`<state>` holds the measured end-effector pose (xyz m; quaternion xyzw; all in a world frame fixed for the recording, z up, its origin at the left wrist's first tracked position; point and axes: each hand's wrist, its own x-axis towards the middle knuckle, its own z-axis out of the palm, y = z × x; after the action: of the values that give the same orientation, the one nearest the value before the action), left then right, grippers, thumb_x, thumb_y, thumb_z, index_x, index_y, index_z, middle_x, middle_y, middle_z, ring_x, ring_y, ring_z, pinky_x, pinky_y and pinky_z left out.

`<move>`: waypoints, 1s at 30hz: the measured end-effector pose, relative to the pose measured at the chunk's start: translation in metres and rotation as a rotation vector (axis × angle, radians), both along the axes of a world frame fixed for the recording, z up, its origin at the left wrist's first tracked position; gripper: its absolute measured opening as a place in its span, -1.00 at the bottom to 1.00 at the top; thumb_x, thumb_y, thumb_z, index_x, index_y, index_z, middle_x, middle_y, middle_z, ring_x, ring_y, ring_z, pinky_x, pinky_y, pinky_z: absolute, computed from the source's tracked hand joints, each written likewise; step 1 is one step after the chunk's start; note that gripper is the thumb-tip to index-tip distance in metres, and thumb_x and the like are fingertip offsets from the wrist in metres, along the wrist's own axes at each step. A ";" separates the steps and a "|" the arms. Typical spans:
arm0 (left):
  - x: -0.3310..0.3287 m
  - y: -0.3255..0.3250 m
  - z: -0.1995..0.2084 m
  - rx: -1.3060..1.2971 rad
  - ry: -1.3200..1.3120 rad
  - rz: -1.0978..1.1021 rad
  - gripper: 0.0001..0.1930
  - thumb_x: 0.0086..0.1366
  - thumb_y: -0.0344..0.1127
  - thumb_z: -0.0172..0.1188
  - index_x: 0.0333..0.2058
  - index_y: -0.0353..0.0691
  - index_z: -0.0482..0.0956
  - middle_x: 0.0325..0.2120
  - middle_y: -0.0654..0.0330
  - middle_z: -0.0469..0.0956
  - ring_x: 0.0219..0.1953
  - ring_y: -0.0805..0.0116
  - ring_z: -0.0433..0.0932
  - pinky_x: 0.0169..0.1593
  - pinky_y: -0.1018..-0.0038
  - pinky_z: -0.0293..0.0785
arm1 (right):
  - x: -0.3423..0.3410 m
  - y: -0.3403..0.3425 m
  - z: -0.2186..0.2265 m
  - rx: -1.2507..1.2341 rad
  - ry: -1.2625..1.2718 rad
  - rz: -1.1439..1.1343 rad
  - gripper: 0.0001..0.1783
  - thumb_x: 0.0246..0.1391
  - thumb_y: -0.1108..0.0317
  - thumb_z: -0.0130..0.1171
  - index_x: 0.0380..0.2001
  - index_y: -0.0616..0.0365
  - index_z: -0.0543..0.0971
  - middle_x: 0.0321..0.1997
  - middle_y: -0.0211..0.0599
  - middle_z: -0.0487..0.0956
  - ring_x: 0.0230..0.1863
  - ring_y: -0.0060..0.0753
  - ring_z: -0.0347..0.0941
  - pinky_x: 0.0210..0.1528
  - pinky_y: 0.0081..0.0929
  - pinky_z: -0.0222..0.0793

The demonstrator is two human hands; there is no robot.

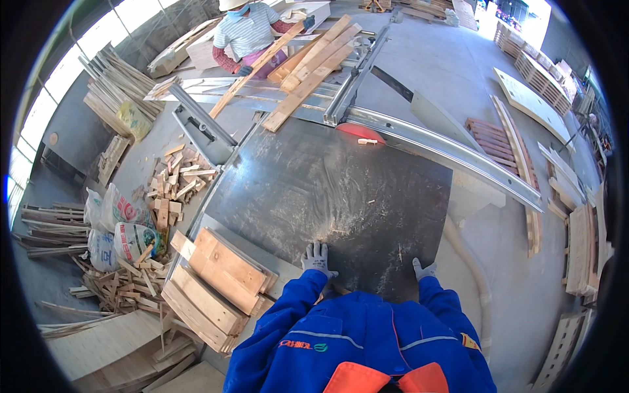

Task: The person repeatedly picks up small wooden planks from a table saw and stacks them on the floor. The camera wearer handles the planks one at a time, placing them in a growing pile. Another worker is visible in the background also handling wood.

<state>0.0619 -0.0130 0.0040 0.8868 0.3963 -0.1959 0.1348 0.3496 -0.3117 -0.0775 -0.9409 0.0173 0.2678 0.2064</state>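
A large dark sheet-like tabletop, dusted with sawdust, lies in front of me. My left hand, in a grey glove, rests flat on its near edge with the fingers pointing away. Near the right corner of that surface is my right hand, also gloved, its thumb apart from the other fingers and nothing visible in it. Along the far side sits a red rounded piece with a small wood offcut beside it. Stacked boards lie to the left of my left arm.
Across the table a co-worker in a hat holds a long board. More planks overhang the far edge. A metal rail runs along the far right. Wood scraps and filled sacks cover floor at left; a hose curves at right.
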 end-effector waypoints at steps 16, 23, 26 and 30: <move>-0.002 -0.001 0.005 -0.009 -0.039 0.004 0.23 -0.14 0.32 0.43 0.43 -0.06 0.02 0.46 0.01 -0.12 0.48 -0.12 -0.16 0.40 -0.11 -0.07 | 0.003 -0.002 -0.008 0.022 -0.059 -0.030 0.40 -0.12 -0.42 0.30 0.37 0.57 -0.07 0.41 0.41 0.12 0.43 0.29 0.10 0.45 -0.17 0.07; 0.000 -0.002 0.015 -0.010 0.003 -0.010 0.20 -0.07 0.32 0.40 0.44 -0.06 -0.02 0.46 0.01 -0.11 0.48 -0.11 -0.12 0.40 -0.08 -0.07 | 0.002 -0.001 -0.005 -0.009 -0.053 -0.014 0.41 -0.13 -0.46 0.27 0.37 0.55 -0.05 0.42 0.40 0.12 0.43 0.29 0.10 0.45 -0.16 0.07; 0.001 -0.002 0.016 -0.014 -0.005 -0.008 0.20 -0.07 0.31 0.41 0.44 -0.06 -0.01 0.46 0.01 -0.10 0.48 -0.10 -0.12 0.40 -0.08 -0.07 | 0.002 -0.003 -0.012 -0.025 -0.076 -0.012 0.41 -0.13 -0.49 0.24 0.37 0.54 -0.04 0.42 0.40 0.12 0.43 0.29 0.09 0.45 -0.15 0.07; -0.002 -0.001 0.009 -0.004 -0.051 0.006 0.22 -0.14 0.31 0.44 0.43 -0.05 0.03 0.45 0.03 -0.07 0.48 -0.10 -0.13 0.39 -0.11 -0.05 | 0.001 -0.001 -0.014 -0.007 -0.048 -0.012 0.39 -0.12 -0.49 0.24 0.37 0.51 -0.01 0.44 0.37 0.09 0.46 0.26 0.04 0.47 -0.14 0.03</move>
<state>0.0601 -0.0137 0.0130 0.8901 0.3948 -0.1736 0.1474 0.3506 -0.3128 -0.0914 -0.9478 0.0188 0.2438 0.2049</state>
